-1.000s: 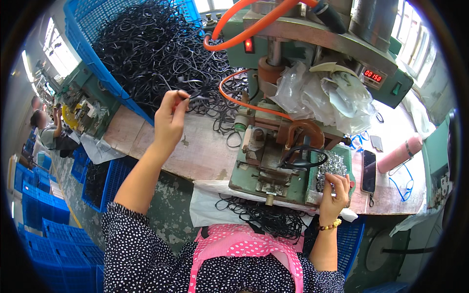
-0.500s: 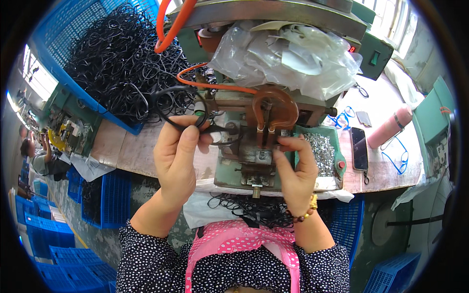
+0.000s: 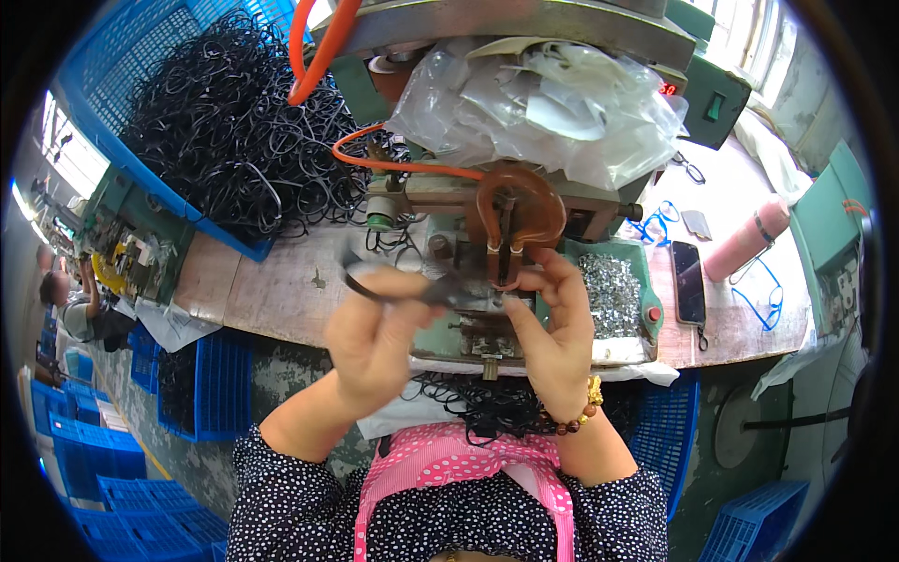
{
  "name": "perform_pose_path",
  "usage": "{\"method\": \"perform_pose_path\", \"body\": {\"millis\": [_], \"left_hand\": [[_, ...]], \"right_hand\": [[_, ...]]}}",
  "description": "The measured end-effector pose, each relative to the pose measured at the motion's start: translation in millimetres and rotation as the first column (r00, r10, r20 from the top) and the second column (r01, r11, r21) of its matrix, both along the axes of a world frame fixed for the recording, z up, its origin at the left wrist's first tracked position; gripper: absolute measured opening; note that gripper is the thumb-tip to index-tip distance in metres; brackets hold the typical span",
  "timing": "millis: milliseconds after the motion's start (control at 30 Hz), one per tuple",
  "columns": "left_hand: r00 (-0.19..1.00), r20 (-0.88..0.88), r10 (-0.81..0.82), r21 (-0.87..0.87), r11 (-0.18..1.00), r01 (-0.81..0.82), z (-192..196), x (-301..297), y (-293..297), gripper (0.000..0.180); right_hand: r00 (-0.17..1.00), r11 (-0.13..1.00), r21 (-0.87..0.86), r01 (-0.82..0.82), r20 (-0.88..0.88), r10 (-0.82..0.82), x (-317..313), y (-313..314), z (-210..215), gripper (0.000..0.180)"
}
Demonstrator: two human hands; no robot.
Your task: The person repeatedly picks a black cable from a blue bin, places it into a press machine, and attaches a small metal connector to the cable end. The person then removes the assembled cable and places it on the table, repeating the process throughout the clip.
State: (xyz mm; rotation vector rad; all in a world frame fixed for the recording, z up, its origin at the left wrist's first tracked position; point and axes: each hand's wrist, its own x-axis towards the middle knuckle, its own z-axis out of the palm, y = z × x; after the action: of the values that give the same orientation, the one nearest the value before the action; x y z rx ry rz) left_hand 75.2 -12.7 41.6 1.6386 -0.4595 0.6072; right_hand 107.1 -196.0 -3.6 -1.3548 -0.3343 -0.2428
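Blue crates (image 3: pixel 89 445) in stacks on the floor, far left; person (image 3: pixel 86 318) at another machine, beyond. Blue basket (image 3: pixel 159 192), tilted, spilling a heap of tangled black cords (image 3: pixel 248 131) onto the pale wooden surface (image 3: pixel 248 290). Left hand (image 3: pixel 370 342), motion-blurred, in front of the machine; fingers pinching a black strap (image 3: pixel 448 290), also blurred, with one end pointing toward the coil. More black loops (image 3: pixel 464 389) below, on white cloth. Brown-orange coil (image 3: pixel 541 208) on the machine, two legs downward; clear plastic bag (image 3: pixel 552 103) above. Right hand (image 3: pixel 554 342) at the foot of the coil, thumb and forefinger nearly together; impossible to make out whether pinching anything. Beaded bracelet (image 3: pixel 588 407) on the wrist. Green tray (image 3: pixel 648 281) of clear bits (image 3: pixel 607 295) just beside. Dark phone (image 3: pixel 688 281), then pink bottle (image 3: pixel 749 242) lying tilted, then blue-framed glasses (image 3: pixel 773 317).
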Motion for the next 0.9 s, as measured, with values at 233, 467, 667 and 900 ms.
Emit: {"method": "perform_pose_path", "body": {"millis": [233, 467, 667, 900], "left_hand": [[0.998, -0.048, -0.051, 0.221, 0.973, 0.06, -8.1, 15.7, -20.7, 0.013], [0.998, -0.01, -0.069, 0.296, 0.953, 0.069, -13.9, 27.2, -24.9, 0.016], [0.994, 0.096, -0.059, 0.279, 0.96, 0.03, -25.9, 27.5, -25.3, 0.018], [0.997, 0.072, -0.034, 0.251, 0.968, 0.015, -24.6, 28.6, -28.4, 0.018]], "right_hand": [[0.994, 0.994, 0.018, 0.11, -0.02, -0.11, 1.8, -33.0, -3.8, 0.039], [0.834, 0.831, -0.132, 0.541, 0.212, -0.509, -0.1, -90.9, -30.9, 0.033], [0.769, 0.756, -0.288, 0.588, -0.092, -0.633, 6.6, -122.2, -71.2, 0.021], [0.886, 0.364, -0.81, 0.46, 0.443, -0.133, 5.7, -77.2, -59.6, 0.016]]}}
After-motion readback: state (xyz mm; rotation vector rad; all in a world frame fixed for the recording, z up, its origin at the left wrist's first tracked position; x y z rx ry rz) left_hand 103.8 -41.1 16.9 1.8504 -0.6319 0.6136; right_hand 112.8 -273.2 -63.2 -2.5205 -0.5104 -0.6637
